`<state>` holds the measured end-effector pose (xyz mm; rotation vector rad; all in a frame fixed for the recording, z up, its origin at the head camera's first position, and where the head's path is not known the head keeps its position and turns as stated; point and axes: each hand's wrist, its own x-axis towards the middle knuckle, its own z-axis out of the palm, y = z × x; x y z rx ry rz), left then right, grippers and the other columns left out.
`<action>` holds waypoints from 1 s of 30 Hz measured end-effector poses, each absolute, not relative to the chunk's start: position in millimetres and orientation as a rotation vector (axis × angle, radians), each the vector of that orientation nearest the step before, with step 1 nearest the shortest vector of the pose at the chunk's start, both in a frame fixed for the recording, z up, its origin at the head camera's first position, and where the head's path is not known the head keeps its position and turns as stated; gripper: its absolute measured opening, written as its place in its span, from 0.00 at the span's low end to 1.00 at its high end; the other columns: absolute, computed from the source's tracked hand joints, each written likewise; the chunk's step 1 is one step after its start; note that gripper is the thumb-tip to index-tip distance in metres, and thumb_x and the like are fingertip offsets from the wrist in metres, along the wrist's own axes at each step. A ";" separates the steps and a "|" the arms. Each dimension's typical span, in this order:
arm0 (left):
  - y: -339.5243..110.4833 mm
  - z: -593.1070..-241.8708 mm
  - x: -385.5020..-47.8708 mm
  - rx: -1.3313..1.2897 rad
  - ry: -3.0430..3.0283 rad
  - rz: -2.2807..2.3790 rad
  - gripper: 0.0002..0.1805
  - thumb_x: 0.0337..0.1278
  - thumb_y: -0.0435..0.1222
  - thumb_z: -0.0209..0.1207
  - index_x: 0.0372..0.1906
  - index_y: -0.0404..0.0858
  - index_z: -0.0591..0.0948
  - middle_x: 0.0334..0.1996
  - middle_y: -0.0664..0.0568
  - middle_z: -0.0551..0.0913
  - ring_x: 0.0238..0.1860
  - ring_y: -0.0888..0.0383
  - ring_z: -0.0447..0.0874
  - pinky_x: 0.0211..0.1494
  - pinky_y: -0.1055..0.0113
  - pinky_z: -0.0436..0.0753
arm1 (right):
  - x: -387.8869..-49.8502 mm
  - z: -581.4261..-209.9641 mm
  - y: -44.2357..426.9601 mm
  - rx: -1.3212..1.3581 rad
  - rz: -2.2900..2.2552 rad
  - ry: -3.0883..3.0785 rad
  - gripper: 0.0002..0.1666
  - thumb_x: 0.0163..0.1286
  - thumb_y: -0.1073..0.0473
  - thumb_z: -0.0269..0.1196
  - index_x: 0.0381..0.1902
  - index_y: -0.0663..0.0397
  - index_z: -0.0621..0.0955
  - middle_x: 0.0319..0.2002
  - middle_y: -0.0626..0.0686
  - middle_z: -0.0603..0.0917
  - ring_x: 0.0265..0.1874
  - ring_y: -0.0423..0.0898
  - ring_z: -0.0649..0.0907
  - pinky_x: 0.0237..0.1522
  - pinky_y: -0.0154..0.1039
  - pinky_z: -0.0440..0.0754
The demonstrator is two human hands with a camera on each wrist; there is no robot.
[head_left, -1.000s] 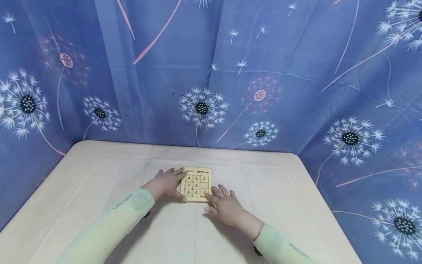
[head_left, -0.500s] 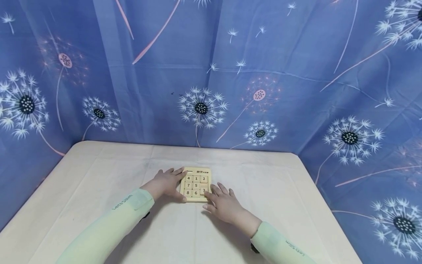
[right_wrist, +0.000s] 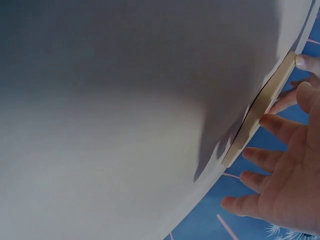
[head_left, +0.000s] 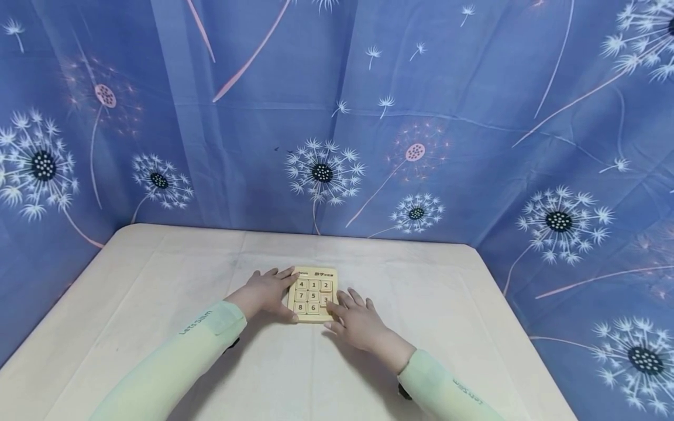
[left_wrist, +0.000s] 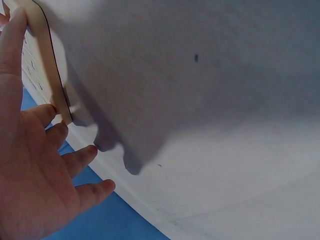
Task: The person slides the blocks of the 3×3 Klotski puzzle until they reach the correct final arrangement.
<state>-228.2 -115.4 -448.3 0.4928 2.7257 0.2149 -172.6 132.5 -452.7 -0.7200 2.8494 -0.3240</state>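
Note:
A yellow sliding number puzzle (head_left: 318, 319) lies flat on the table in the head view. Its square tiles read 4, 1, 2 along the top, with 7, 5 and 8, 6 below. In the right column, the 3 tile (head_left: 325, 299) sits between the middle and bottom rows. My left hand (head_left: 265, 294) rests along the puzzle's left side, thumb at the near corner, a fingertip at the far one, the other fingers spread. My right hand (head_left: 363, 321) touches the 3 tile with its index fingertip; its other fingers extend beside the right edge. Wrist views show mainly the puzzle's side (right_wrist: 265, 102).
A pale cloth-covered table (head_left: 158, 280) with rounded far corners carries the puzzle. Blue curtains (head_left: 253, 164) with dandelion prints hang behind it and along both sides. Green sleeves cover both forearms.
My right index fingertip has slid the 3 tile up the right column, away from the bottom row, and the right hand has shifted slightly with it. My left hand stays in place.

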 end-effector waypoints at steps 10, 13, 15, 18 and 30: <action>-115.3 -448.5 -228.7 0.499 2.722 0.217 0.62 0.42 0.67 0.72 0.81 0.45 0.60 0.84 0.50 0.53 0.81 0.35 0.56 0.79 0.28 0.58 | -177.3 -452.4 131.8 -0.693 -0.340 2.849 0.32 0.78 0.39 0.55 0.71 0.50 0.76 0.77 0.63 0.66 0.79 0.68 0.62 0.74 0.76 0.61; -115.3 -448.3 -228.7 0.498 2.720 0.211 0.62 0.42 0.68 0.71 0.81 0.45 0.60 0.84 0.50 0.53 0.81 0.35 0.56 0.79 0.28 0.58 | -178.4 -451.5 131.4 -0.683 -0.348 2.847 0.32 0.78 0.39 0.54 0.71 0.50 0.76 0.77 0.63 0.66 0.79 0.68 0.61 0.74 0.76 0.61; -115.3 -448.6 -228.8 0.498 2.720 0.208 0.62 0.42 0.68 0.71 0.81 0.45 0.60 0.84 0.50 0.53 0.81 0.35 0.56 0.79 0.28 0.58 | -179.3 -451.1 131.0 -0.678 -0.351 2.849 0.32 0.78 0.39 0.55 0.71 0.49 0.76 0.77 0.63 0.67 0.79 0.68 0.62 0.74 0.76 0.61; -115.4 -448.5 -228.5 0.498 2.722 0.205 0.62 0.42 0.68 0.71 0.81 0.45 0.60 0.84 0.50 0.53 0.81 0.35 0.56 0.79 0.28 0.58 | -180.1 -450.5 130.4 -0.668 -0.348 2.849 0.32 0.78 0.39 0.55 0.71 0.49 0.76 0.77 0.63 0.67 0.79 0.68 0.62 0.74 0.76 0.61; -115.6 -448.8 -229.2 0.488 2.718 0.221 0.62 0.43 0.67 0.72 0.81 0.45 0.60 0.84 0.50 0.54 0.81 0.35 0.56 0.79 0.29 0.58 | -184.0 -451.0 134.4 -0.697 -0.325 2.835 0.32 0.78 0.38 0.54 0.72 0.47 0.76 0.78 0.63 0.66 0.79 0.69 0.61 0.74 0.76 0.61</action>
